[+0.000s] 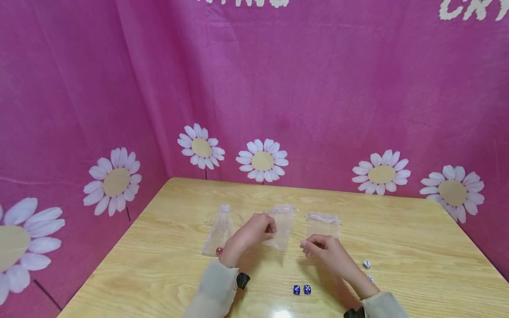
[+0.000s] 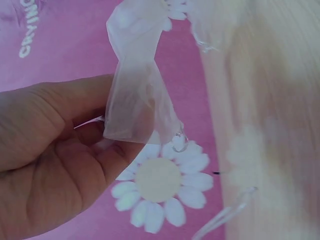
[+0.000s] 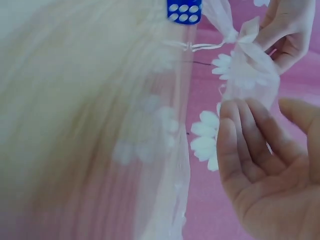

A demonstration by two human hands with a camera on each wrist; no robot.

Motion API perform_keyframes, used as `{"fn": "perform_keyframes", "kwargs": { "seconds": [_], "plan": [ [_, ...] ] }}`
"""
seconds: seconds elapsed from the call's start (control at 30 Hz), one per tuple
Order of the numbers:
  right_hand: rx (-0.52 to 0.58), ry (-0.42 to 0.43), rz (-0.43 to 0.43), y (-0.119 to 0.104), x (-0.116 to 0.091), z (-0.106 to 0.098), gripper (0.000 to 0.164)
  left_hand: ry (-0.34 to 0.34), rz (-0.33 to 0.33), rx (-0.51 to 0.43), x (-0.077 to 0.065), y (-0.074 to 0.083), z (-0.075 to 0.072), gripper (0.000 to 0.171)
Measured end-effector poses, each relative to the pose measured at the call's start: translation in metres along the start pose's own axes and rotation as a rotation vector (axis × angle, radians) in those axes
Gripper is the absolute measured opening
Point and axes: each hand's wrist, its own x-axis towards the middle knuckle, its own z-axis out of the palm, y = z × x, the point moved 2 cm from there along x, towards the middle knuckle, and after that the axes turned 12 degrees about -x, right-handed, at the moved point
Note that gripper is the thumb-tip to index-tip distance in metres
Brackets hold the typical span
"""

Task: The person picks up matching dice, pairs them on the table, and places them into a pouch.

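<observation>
My left hand pinches a sheer white organza drawstring bag by its side, near the middle of the table. In the left wrist view the bag hangs over the fingers and hides their tips. My right hand hovers to the right of that bag, fingers loosely bent with nothing in them. The right wrist view shows its thumb apart from the fingers. Two blue dice lie on the table between the forearms.
Another sheer bag lies at left with a red bead-like piece at its lower end. A third bag lies flat behind the right hand. Two white dice sit beside the right forearm. A pink flowered cloth hangs behind the wooden table.
</observation>
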Motion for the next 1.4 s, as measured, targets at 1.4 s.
{"fn": "perform_keyframes", "kwargs": {
  "seconds": [1.4],
  "plan": [
    [-0.139,0.396,-0.363,-0.023,0.031,0.019,0.007,0.326,0.050,-0.212,-0.034,0.011,-0.042,0.017]
  ]
}}
